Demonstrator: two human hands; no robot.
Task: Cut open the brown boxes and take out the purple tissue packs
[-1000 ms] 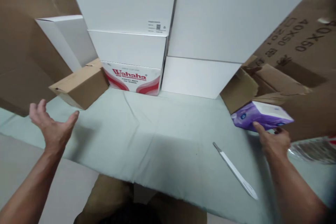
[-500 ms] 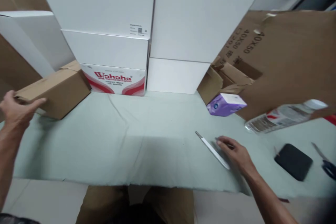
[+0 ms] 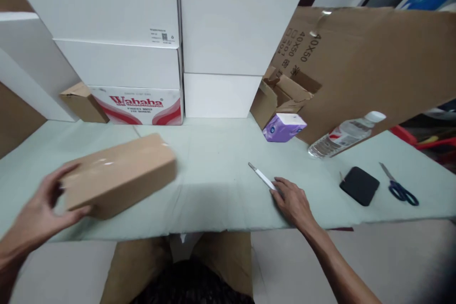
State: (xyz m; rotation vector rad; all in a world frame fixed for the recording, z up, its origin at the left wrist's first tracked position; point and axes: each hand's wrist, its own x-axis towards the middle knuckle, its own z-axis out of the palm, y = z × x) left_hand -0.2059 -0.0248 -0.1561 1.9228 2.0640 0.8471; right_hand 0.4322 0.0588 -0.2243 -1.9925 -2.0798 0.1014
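One brown box [image 3: 121,171]: left of centre, near the front edge, slanted, blurred; can't tell if its underside touches the table [image 3: 213,152]. Probably best set flat and steady before any blade comes near.
Left hand [image 3: 39,213]: wrapped on the box's left end, thumb along the near side, fingers spread from it round the far side. One-handed end grip, so the far end could dip or swing; a firm, level hold should help.
Right hand [image 3: 294,202]: low on the table, thumb and fingertips close together at the handle end of the knife [image 3: 261,176]; can't tell if they pinch it.
Knife tip: points away from the right hand. Handle-only grip looks right; keep left fingers off the blade side.
Panel [image 3: 374,57]: brown, stands along the right.
White boxes [image 3: 221,28]: stacked at the back, limit reach that way.
Wahaha box [image 3: 137,107]: bottom of the left stack, beyond the brown box; a far swing could knock it.
Back carton [image 3: 83,102]: just left of it.
Open carton [image 3: 263,102]: right of the stacks.
Bottle [image 3: 345,135]: by the panel, looks tilted, can't tell if it is.
Tissue pack [image 3: 283,129]: purple, in front of the open carton.
Pouch [image 3: 359,185]: black, right of the right hand, out of the way.
Scissors [image 3: 399,190]: beside the pouch.
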